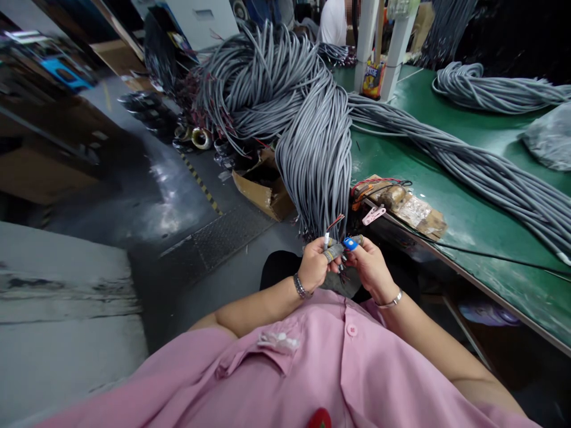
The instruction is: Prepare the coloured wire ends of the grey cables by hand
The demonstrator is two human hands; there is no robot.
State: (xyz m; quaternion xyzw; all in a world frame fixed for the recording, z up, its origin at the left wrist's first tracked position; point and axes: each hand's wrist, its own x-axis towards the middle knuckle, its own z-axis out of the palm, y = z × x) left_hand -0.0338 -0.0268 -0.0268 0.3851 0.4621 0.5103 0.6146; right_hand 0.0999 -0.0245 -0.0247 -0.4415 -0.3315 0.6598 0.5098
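Pink shirt (pixel 312 371) nearest the camera, red item at its bottom edge. Your forearms reach forward, a dark bracelet (pixel 302 286) on the left wrist, a silver band (pixel 391 299) on the right.

Your left hand (pixel 314 266) is pinched around a cable end, white tip (pixel 326 239) poking up beside the thumb, with thin orange-red wires (pixel 335 222) showing just past it. Your right hand (pixel 370 266) grips a small blue item (pixel 351 244) between thumb and fingers — can't tell what it is. Both hands are close together in front of your chest; a grey banded wrap (pixel 332 253) shows between them, too small to tell if it's on a finger.

Right beyond your hands, the grey cable bundle (pixel 316 160) hangs down over the table edge, ends bunched near your fingers. Right of it: pink clip (pixel 373 215) and a brown board (pixel 423 219) on the green table (pixel 383 154). Open cardboard box (pixel 256 193) left of the bundle, lower down.

Farther — big looped cable pile (pixel 254 71), another grey coil (pixel 495 89) at right, clear plastic bag (pixel 551 139), yellow packet (pixel 372 78) by white posts. Person in white (pixel 332 21) at the back.
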